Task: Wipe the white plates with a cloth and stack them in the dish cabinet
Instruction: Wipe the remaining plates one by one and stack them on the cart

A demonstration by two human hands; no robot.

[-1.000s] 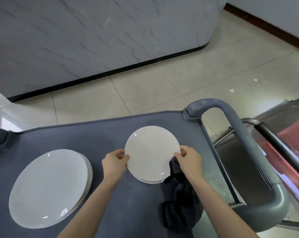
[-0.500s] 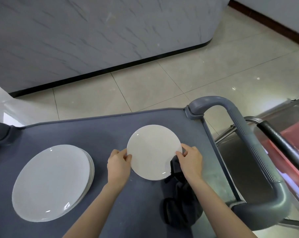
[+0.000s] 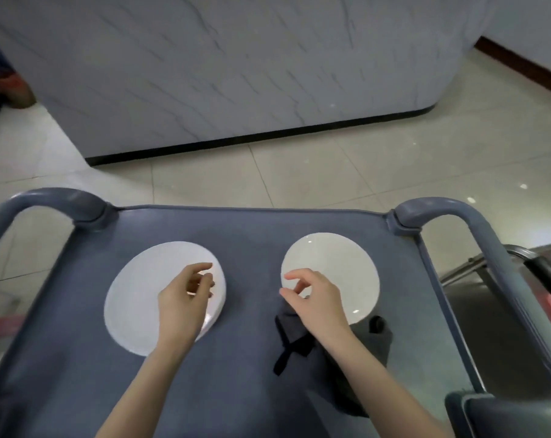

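Note:
Two white plate piles rest on the grey cart top (image 3: 255, 235). The stack of larger plates (image 3: 141, 295) lies at the left, and my left hand (image 3: 185, 295) hovers over its right edge, fingers loosely curled, holding nothing. A smaller white plate (image 3: 337, 273) lies at the right. My right hand (image 3: 315, 295) hangs over its near-left edge with fingers apart and empty. A dark grey cloth (image 3: 302, 339) lies crumpled on the cart beneath my right wrist.
Grey curved handles rise at the cart's left (image 3: 46, 200) and right (image 3: 451, 213) ends. A metal trolley with a black bar (image 3: 546, 279) stands to the right. A marble-patterned counter wall (image 3: 236, 74) faces me across the tiled floor (image 3: 331, 172).
Both hands have let go of the small plate, which now lies flat. My left hand moved left over the large stack. The view swung left, showing the whole cart.

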